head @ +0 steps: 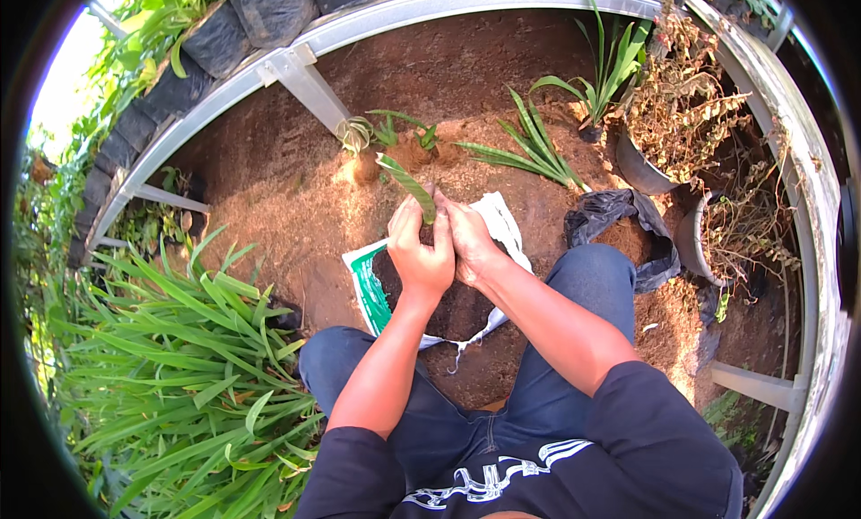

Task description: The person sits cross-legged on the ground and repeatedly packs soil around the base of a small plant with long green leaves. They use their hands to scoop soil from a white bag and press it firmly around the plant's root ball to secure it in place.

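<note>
My left hand (pixel 424 243) and my right hand (pixel 467 233) meet above an open white and green sack (pixel 372 293) that holds dark soil (pixel 461 310). A thick green leaf cutting (pixel 409 182), perhaps of a snake plant, rises between them with its lower end by my thumbs. Both hands curl around its base, where a little dark soil shows; the fingers are partly hidden, so which hand bears the cutting cannot be told. Beyond the hands stand small plants in brown balls of growing medium, one with pale curled leaves (pixel 354 134).
Long-leaved green plants (pixel 202 357) crowd the left side. At the right are a black plastic bag (pixel 656 240) of brown material, pots of dried plants (pixel 646 166) and loose green leaves (pixel 538 149). A metal frame (pixel 309 88) with black grow bags (pixel 272 11) curves around the ground.
</note>
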A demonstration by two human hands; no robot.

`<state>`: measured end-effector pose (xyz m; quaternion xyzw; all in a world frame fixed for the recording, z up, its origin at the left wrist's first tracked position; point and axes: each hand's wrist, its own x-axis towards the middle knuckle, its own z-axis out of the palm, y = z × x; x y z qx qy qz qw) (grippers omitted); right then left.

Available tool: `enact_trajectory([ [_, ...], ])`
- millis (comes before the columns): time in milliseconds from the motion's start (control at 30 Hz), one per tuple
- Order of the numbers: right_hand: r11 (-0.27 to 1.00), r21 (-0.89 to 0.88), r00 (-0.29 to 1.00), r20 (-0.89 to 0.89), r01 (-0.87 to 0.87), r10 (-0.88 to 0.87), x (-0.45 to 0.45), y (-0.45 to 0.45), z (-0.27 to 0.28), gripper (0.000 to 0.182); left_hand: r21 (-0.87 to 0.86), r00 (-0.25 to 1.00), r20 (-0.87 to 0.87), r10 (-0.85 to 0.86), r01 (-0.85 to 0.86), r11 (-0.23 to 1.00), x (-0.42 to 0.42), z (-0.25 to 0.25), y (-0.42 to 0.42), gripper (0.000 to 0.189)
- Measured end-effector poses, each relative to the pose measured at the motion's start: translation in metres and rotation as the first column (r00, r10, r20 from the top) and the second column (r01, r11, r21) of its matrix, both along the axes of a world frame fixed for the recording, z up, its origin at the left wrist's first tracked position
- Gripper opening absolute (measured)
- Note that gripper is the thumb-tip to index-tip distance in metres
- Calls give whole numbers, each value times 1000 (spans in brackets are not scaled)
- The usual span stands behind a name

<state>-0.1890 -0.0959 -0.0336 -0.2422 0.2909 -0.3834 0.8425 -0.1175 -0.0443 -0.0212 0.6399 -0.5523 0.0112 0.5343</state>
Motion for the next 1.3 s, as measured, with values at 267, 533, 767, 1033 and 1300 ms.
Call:
enact_trajectory([
  [267, 954, 298, 985, 171, -44, -8, -10, -24, 20, 37, -76, 992, -108, -62, 54, 996, -6, 21, -4, 54],
  [533, 956, 271, 979, 196, -111, 59, -14, -11, 21, 29, -138, 970, 241, 35, -1, 990, -12, 4, -5, 39],
  [767, 989, 110, 987, 135, -99, 84, -20, -4, 20, 24, -225, 979, 198, 58, -12, 974, -16, 0, -3, 37],
  [1033, 964, 256, 995, 53, 67, -83, -16, -7, 29, 25, -146, 995, -17, -99, 96, 985, -8, -6, -11, 44],
  [1300, 973, -48, 971, 85, 227, -223, -8, 13, 18, 24, -184, 929, -352, -115, 52, 982, -19, 0, -9, 40],
])
